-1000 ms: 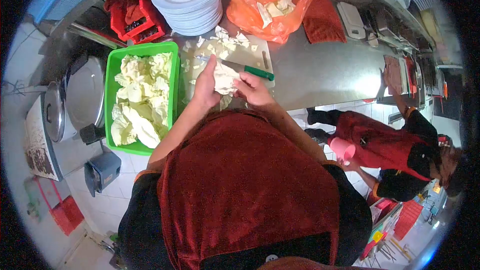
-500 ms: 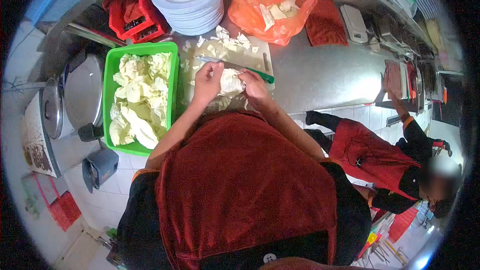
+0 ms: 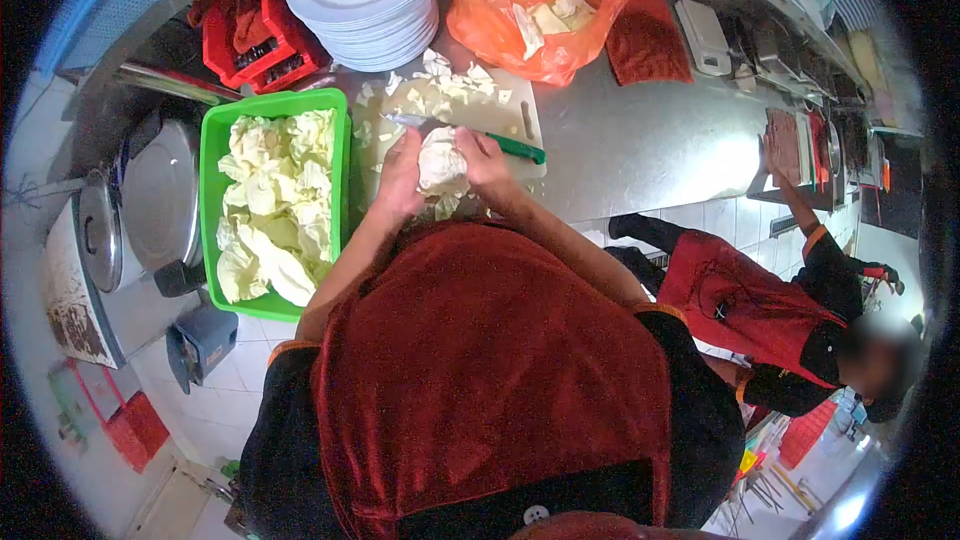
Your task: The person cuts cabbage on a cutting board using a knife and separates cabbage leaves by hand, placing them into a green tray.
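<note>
Between my two hands is a pale cabbage [image 3: 442, 162], held above the near part of the cutting board [image 3: 515, 110]. My left hand [image 3: 402, 172] is closed on its left side, and my right hand [image 3: 485, 162] grips it from the right. Just beyond my fingers a knife with a green handle [image 3: 520, 148] lies across the board, its blade pointing left. Small cabbage scraps [image 3: 455, 90] are scattered over the board's far half. To the left, a green tub [image 3: 344, 180] holds many loose cabbage leaves [image 3: 275, 190].
Behind the board stand a stack of plates [image 3: 365, 25] with a white ladle on top, and an orange plastic bag [image 3: 490, 25] holding cabbage pieces. Red containers [image 3: 262, 50] sit at the back left. A red cloth [image 3: 648, 37] lies right. Another person [image 3: 750, 290] stands at the right.
The cabbage has been turned upright between my hands and shifted slightly left. My right hand has moved left and now wraps its side. The camera view has shifted a little.
</note>
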Demonstrator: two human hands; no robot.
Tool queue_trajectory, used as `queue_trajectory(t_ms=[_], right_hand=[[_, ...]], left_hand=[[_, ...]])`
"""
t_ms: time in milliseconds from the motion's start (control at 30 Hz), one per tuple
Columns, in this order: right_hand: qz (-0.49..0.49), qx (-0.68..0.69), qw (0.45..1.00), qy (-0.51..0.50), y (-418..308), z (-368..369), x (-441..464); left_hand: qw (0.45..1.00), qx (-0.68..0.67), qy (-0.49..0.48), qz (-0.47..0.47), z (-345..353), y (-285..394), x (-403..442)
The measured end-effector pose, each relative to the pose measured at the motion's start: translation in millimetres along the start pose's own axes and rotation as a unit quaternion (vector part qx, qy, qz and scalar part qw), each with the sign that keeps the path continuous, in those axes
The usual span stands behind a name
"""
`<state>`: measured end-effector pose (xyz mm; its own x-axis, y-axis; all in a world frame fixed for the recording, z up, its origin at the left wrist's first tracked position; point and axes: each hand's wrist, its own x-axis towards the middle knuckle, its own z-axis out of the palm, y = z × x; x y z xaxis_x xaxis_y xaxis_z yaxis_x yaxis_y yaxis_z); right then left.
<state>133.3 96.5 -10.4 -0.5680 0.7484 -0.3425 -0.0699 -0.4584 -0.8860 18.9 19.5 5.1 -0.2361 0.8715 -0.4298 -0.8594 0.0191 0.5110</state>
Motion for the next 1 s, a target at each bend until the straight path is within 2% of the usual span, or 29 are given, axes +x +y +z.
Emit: queue_trajectory(t_ms=[33,67,100,133,167,200,233,267,300,333,367,400,433,467,533,567,633,667,733,767,833,867,933,967,1000], right_hand=[[-0.002,-0.001,1.0,0.0,4,-4,5],[-0.015,-0.077,0.997,0.001,7,-11,10],[-0.027,-0.151,0.988,0.003,1,-13,13],[-0.027,-0.153,0.988,0.003,-5,-16,15],[-0.071,-0.194,0.979,0.005,-11,-20,17],[-0.112,-0.233,0.966,0.005,-18,-24,18],[-0.22,-0.377,0.9,0.016,-16,-38,23],[-0.219,-0.378,0.9,0.012,-12,-51,21],[-0.217,-0.541,0.812,0.025,-9,-64,20],[-0.213,-0.686,0.695,0.036,-10,-71,20],[-0.219,-0.686,0.693,0.029,-10,-76,20],[-0.184,-0.71,0.68,0.008,-11,-80,18],[-0.147,-0.733,0.664,-0.013,-12,-84,17],[-0.149,-0.735,0.661,-0.018,-13,-88,19],[-0.152,-0.722,0.673,-0.049,-14,-96,19],[-0.152,-0.725,0.67,-0.051,-15,-99,18],[-0.155,-0.733,0.66,-0.051,-19,-100,14],[-0.157,-0.737,0.656,-0.053,-21,-100,12],[-0.175,-0.663,0.728,-0.007,-20,-100,5],[-0.176,-0.664,0.727,-0.009,-20,-101,0],[-0.109,-0.643,0.758,-0.012,-35,-92,-20],[-0.112,-0.646,0.755,-0.012,-32,-92,-27],[-0.157,-0.573,0.802,0.063,-24,-86,-40],[-0.195,-0.562,0.802,0.057,-24,-83,-46],[-0.197,-0.563,0.801,0.058,-25,-80,-51]], left_hand=[[0.998,0.051,0.0,0.027,-11,0,3],[0.993,0.102,0.0,0.055,-21,0,7],[0.993,0.1,-0.002,0.055,-16,4,7],[0.993,0.09,0.041,0.071,-12,10,5],[0.989,0.08,0.086,0.086,-11,13,2],[0.989,0.077,0.089,0.084,-23,12,7],[0.976,0.143,0.118,0.112,-44,10,21],[0.956,0.209,0.147,0.141,-56,10,29],[0.932,0.272,0.209,0.12,-50,11,28],[0.931,0.267,0.215,0.125,-59,7,31],[0.896,0.342,0.232,0.162,-69,1,36],[0.854,0.413,0.248,0.196,-69,1,36],[0.839,0.435,0.244,0.219,-71,2,34],[0.84,0.43,0.249,0.22,-72,2,34],[0.798,0.481,0.274,0.24,-62,11,28],[0.799,0.477,0.275,0.24,-60,13,26],[0.633,0.621,0.24,0.395,-57,17,20],[0.634,0.618,0.244,0.396,-54,18,17],[0.567,0.713,0.139,0.389,-45,23,8],[0.568,0.712,0.141,0.389,-49,21,8],[0.659,0.731,0.091,0.153,-61,14,14],[0.66,0.729,0.092,0.157,-66,10,17],[0.635,0.736,0.115,0.202,-67,5,21],[0.636,0.735,0.115,0.204,-63,3,21],[0.691,0.689,0.137,0.172,-52,3,17]])
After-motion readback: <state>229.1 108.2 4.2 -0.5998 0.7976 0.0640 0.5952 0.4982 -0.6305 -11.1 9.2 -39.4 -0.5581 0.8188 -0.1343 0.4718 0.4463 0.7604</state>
